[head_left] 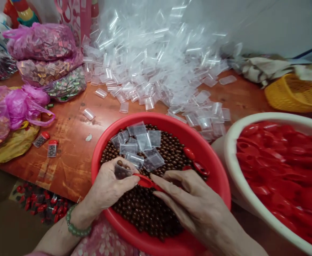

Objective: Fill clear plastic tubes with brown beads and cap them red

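Tabletop of reddish-brown wood pattern [67, 156] carries a broad heap of clear plastic cases [150, 78]. Round white plastic tub [232, 142], to the right, is loaded with glossy red plastic caps [284, 170]. Deep red plastic basin [217, 170], beside the tub, contains small round brown balls [145, 217], with loose clear cases lying on top. Right hand [198, 199], over the basin, is closed in a pinch, thumb and fingers together on the near end of an elongated red plastic cap. Left hand [106, 185], also over the basin, is curled shut around a small clear plastic case [122, 171], its thumb extended to the cap's other end. That case is tilted, has several brown balls inside, and is partly hidden by the fingers; its fill level cannot be read. Assessment: light, thin-walled and fairly stiff, probably smooth enough to slip; hard squeezing could flex or crack it. Recommended hold is low on the two broad faces, mouth kept upward, since the balls would likely roll out freely. The elongated red plastic cap [144, 181] lies between both hands' fingertips, just beside the case. It appears light and springy, weakest at any thin section; best gripped by its outer edges with light fingertip pressure.
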Available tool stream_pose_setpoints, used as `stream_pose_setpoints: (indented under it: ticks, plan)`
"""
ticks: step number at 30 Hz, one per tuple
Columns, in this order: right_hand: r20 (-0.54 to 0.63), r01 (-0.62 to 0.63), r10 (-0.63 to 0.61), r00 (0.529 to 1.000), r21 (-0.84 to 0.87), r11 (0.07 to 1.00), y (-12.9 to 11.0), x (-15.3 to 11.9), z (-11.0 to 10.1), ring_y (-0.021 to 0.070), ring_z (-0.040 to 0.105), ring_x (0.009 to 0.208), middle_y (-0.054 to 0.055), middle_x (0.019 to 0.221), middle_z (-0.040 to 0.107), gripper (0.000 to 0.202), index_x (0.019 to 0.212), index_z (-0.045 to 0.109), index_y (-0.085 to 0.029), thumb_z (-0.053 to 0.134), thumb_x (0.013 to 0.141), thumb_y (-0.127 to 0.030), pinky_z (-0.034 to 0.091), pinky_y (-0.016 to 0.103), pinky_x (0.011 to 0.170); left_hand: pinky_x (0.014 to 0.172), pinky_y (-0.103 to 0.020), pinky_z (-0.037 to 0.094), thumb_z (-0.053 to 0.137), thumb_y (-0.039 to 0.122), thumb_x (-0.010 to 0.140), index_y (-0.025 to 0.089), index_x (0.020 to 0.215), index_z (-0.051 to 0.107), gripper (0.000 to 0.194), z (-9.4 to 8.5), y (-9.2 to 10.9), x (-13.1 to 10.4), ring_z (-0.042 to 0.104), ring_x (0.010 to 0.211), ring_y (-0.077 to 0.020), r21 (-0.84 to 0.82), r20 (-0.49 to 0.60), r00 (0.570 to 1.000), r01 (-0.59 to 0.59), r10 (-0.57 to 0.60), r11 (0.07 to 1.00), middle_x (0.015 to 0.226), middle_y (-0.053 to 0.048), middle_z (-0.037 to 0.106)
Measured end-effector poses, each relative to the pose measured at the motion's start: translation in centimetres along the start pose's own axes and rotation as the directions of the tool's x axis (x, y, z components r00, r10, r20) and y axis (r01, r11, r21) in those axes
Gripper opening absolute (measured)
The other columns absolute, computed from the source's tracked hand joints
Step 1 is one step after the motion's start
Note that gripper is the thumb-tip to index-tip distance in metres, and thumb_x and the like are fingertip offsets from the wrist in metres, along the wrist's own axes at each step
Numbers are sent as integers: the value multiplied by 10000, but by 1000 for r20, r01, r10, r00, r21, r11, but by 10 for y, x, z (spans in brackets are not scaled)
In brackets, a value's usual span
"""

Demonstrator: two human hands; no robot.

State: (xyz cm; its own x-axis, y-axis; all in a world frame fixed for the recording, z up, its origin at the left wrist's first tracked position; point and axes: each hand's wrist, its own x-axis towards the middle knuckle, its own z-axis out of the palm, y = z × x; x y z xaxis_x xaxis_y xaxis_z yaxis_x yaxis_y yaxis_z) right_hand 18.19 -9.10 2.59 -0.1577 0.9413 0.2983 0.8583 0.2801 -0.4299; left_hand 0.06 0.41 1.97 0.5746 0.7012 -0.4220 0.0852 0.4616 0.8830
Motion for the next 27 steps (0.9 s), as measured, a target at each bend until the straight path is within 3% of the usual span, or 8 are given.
stream_pose_setpoints:
  ticks: [3,9,14,17,22,27]
  plan:
    - [53,-37,34,998,72,997,-5,0,3,162,677,815,87,960,676,267,1180,607,-178,447,967,-180,592,260,707,715,-244,397,685,223,762,163,765,572,129,-4,-1,-2,520,724,-110,-11,3,1000,-4,4,1000,769,10,589]
    - [-215,3,79,973,356,935,-16,9,18,152,681,871,80,953,720,266,1172,584,-168,553,910,-140,575,247,784,785,-240,435,700,290,824,186,877,615,144,-13,-7,-3,573,825,-131,-8,44,999,-2,2,1000,876,-2,643]
    - [-311,-5,228,923,581,814,-22,16,23,143,684,761,38,854,746,183,1058,663,-206,620,884,-170,564,275,728,799,-231,444,736,338,791,182,826,638,188,-7,-5,0,582,835,-140,53,78,996,-43,39,998,850,-1,648]
    - [-313,-18,261,913,608,794,-28,15,25,154,692,780,29,855,752,207,1032,682,-223,641,857,-120,560,297,740,782,-236,443,763,343,757,161,831,634,236,1,-3,0,585,797,-140,89,109,994,-5,-5,996,813,-6,658]
    - [-264,-75,251,931,536,841,-27,10,27,150,681,799,30,870,718,260,1025,662,-226,625,832,-55,569,259,715,708,-225,405,767,384,734,143,835,574,325,9,-3,-1,519,731,-117,-11,105,994,14,-13,1000,750,14,573]
    - [-225,-209,369,902,520,828,-14,16,12,171,670,844,36,907,685,211,1018,616,-262,560,884,-109,575,295,748,654,-226,370,690,273,769,146,843,555,199,12,-2,-5,456,676,-103,-22,163,983,89,-85,996,722,21,523]
